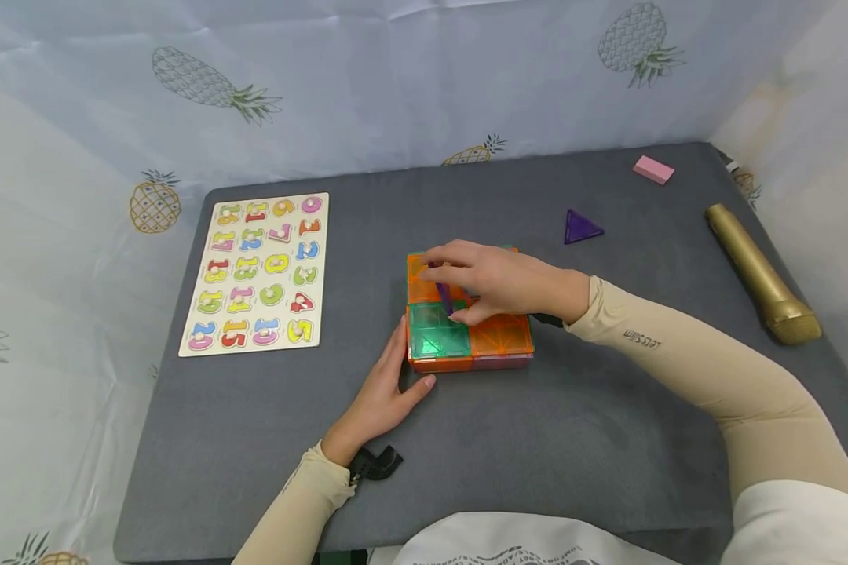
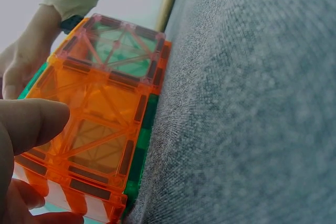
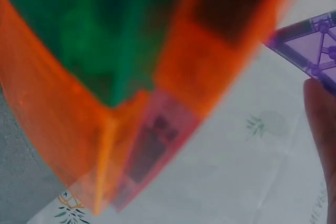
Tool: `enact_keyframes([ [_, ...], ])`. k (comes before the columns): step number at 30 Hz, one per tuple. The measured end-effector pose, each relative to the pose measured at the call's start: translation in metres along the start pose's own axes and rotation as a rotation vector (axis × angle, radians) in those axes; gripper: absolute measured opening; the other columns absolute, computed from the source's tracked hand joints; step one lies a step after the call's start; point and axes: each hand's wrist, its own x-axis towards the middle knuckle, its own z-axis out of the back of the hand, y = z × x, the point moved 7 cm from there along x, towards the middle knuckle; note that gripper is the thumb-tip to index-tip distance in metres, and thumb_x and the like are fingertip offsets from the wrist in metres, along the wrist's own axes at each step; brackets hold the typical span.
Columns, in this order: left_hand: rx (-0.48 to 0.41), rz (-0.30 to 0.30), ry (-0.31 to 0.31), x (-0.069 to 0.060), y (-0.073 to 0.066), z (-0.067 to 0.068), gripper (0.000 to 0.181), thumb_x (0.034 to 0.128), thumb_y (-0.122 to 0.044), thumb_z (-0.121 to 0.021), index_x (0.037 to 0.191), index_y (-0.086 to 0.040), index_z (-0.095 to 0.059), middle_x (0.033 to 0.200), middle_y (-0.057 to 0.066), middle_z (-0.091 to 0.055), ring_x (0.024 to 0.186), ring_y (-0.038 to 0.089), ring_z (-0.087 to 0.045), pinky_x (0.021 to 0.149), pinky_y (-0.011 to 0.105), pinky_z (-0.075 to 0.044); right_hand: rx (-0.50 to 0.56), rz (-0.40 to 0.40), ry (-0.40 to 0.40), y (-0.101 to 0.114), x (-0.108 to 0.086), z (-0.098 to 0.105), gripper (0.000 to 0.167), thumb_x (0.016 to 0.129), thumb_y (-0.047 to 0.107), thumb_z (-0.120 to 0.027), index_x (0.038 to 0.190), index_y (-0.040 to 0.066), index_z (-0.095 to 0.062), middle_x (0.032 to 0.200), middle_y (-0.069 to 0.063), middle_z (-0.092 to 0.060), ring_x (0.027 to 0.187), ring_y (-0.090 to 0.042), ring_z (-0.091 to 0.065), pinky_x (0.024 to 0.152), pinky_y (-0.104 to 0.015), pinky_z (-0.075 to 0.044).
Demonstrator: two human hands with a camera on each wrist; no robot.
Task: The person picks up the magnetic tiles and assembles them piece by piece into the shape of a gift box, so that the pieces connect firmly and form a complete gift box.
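Observation:
A low box of translucent magnetic tiles (image 1: 500,336), mostly orange with green and pink ones, lies on the table. My right hand (image 1: 505,278) is over its top and pinches a purple triangle tile (image 1: 444,297) between thumb and fingers. In the right wrist view, that triangle tile (image 3: 319,45) shows at the right edge, close to a fingertip. My left hand (image 1: 381,400) rests against the box's near left corner, fingers straight along the left side. Its thumb (image 2: 39,124) extends across the front in the left wrist view. The right hand hides part of the box's top.
A second purple triangle tile (image 1: 581,227) lies beyond my right hand. A pink block (image 1: 653,169) sits near the far right corner, and a gold microphone (image 1: 759,271) along the right edge. On the left is a wooden number puzzle board (image 1: 253,274). Pineapple-print curtains (image 1: 410,86) surround the grey table (image 1: 572,455).

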Motion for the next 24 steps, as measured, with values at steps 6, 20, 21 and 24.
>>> enact_keyframes([
  [6, 0.003, -0.011, -0.009, 0.0, 0.0, 0.0, 0.094, 0.0926, -0.029, -0.065, 0.155, -0.026, 0.006, 0.163, 0.001, -0.004, 0.149, 0.022, -0.013, 0.116, 0.051, -0.021, -0.023, 0.005, 0.012, 0.0, -0.001, -0.005, 0.041, 0.081, 0.02, -0.077, 0.118, 0.007, -0.064, 0.128, -0.013, -0.051, 0.106, -0.021, -0.051, 0.079, -0.029, -0.052],
  [20, 0.004, 0.004, -0.006, 0.0, 0.0, 0.001, 0.094, 0.0928, -0.03, -0.064, 0.155, -0.027, 0.006, 0.163, 0.0, -0.004, 0.149, 0.022, -0.013, 0.117, 0.051, -0.021, -0.154, -0.004, -0.044, -0.004, 0.011, 0.002, 0.011, 0.086, 0.017, -0.073, 0.091, 0.009, -0.069, 0.087, -0.002, -0.065, 0.082, -0.018, -0.055, 0.073, -0.028, -0.051],
  [21, 0.004, 0.003, -0.006, 0.0, 0.0, 0.001, 0.094, 0.0928, -0.03, -0.064, 0.155, -0.026, 0.006, 0.163, 0.0, -0.004, 0.149, 0.022, -0.013, 0.117, 0.051, -0.021, -0.162, -0.013, -0.064, -0.004, 0.011, 0.004, 0.01, 0.086, 0.018, -0.072, 0.089, 0.009, -0.069, 0.084, -0.001, -0.066, 0.079, -0.017, -0.056, 0.071, -0.028, -0.051],
  [24, 0.006, 0.009, -0.003, 0.0, 0.0, 0.001, 0.094, 0.0929, -0.03, -0.064, 0.155, -0.026, 0.006, 0.163, 0.0, -0.004, 0.149, 0.022, -0.012, 0.117, 0.051, -0.02, -0.158, -0.035, -0.099, -0.005, 0.014, 0.009, 0.009, 0.088, 0.019, -0.071, 0.088, 0.01, -0.07, 0.081, 0.0, -0.067, 0.075, -0.016, -0.056, 0.069, -0.028, -0.051],
])
